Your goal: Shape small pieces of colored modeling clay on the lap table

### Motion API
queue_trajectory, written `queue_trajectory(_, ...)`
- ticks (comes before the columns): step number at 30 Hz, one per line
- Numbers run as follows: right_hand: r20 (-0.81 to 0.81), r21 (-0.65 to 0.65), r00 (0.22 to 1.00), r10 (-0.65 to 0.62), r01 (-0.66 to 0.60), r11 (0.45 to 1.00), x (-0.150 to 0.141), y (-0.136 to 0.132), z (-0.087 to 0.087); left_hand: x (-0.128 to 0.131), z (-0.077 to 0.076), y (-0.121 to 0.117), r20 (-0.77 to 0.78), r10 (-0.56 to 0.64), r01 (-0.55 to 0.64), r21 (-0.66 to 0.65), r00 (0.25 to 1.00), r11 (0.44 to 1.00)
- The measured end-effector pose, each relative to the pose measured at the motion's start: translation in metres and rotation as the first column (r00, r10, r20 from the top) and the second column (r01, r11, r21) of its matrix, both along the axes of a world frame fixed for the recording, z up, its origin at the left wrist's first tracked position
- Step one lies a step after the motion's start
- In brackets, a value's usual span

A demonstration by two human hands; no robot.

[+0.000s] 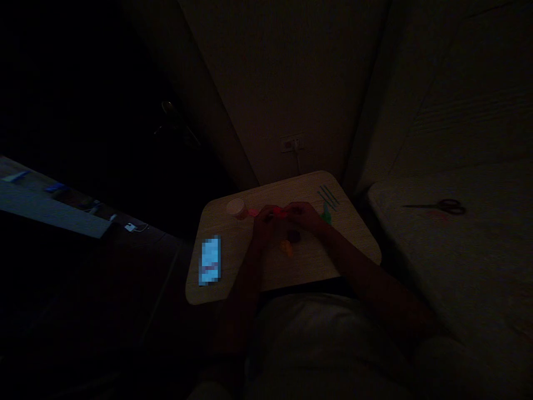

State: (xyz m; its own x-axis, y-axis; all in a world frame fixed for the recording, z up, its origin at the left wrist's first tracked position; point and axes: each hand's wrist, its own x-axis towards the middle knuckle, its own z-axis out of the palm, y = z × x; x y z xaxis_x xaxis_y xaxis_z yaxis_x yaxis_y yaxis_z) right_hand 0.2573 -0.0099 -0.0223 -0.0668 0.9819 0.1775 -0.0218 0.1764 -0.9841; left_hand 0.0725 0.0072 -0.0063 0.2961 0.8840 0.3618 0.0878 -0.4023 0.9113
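In the dim head view, my left hand (263, 221) and my right hand (305, 214) meet over a small wooden table (233, 266). Between their fingertips is a bright red piece (280, 212), its exact kind too dark to make out. Both hands look closed on it. A pink bit (252, 212) lies just left of my left hand, near a pale round tub (237, 208). Below the hands sit a dark round lump (293, 236) and an orange piece (286, 247). Right of my right hand is a green piece (326, 215).
Several thin sticks (328, 194) lie at the table's back right. A lit phone-like screen (210, 260) rests at the left. Scissors (452, 206) are on a pale surface to the right. A wall outlet (292, 143) with a plug is behind the table.
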Motion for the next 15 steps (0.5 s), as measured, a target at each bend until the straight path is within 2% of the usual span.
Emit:
queue_trajectory(7,-0.084,-0.006,0.994,-0.064,0.064,0.998,-0.0005,0.0003,-0.0002,0.0037,-0.0039,-0.0021,-0.039,0.093,-0.096,-0.075,0.995,0.993)
queue_trajectory(15,-0.130,-0.065,0.990,-0.058,0.050,0.997,0.0027,-0.0007,0.0011,0.0034,-0.0040,-0.0033,-0.044,0.082,-0.085,-0.076,0.996,0.994)
